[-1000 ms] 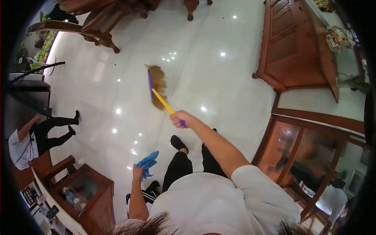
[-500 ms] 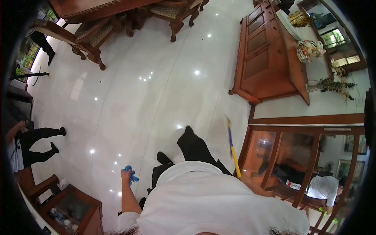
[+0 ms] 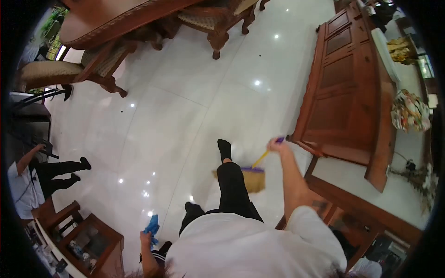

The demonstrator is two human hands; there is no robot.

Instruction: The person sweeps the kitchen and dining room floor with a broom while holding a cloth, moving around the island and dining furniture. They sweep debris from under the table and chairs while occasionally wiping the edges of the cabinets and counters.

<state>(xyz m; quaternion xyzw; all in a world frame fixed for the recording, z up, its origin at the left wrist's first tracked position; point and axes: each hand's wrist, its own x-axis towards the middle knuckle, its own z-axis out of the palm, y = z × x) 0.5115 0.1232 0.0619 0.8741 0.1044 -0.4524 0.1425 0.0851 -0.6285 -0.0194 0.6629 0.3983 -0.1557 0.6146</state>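
Note:
My right hand (image 3: 278, 146) is closed around the end of a broom (image 3: 255, 180), held out in front of me to the right. The broom has a yellow handle, a purple band and straw-coloured bristles, which are down by the white tiled floor. My right leg partly covers the bristles. At my left side, my left hand (image 3: 145, 238) grips a crumpled blue cloth (image 3: 152, 225) that sticks out past the fingers.
A long wooden sideboard (image 3: 340, 88) lines the right side. Ahead on the left stand a carved wooden table (image 3: 116, 21) and padded chairs (image 3: 51, 74). Another person (image 3: 30, 178) is at the far left. Near me on the left is a wooden glass-topped cabinet (image 3: 95, 241).
My right hand has come into view gripping the broom, whose bristles now show beside my right leg. My right foot has stepped forward. The left hand with the blue cloth has dropped lower in view.

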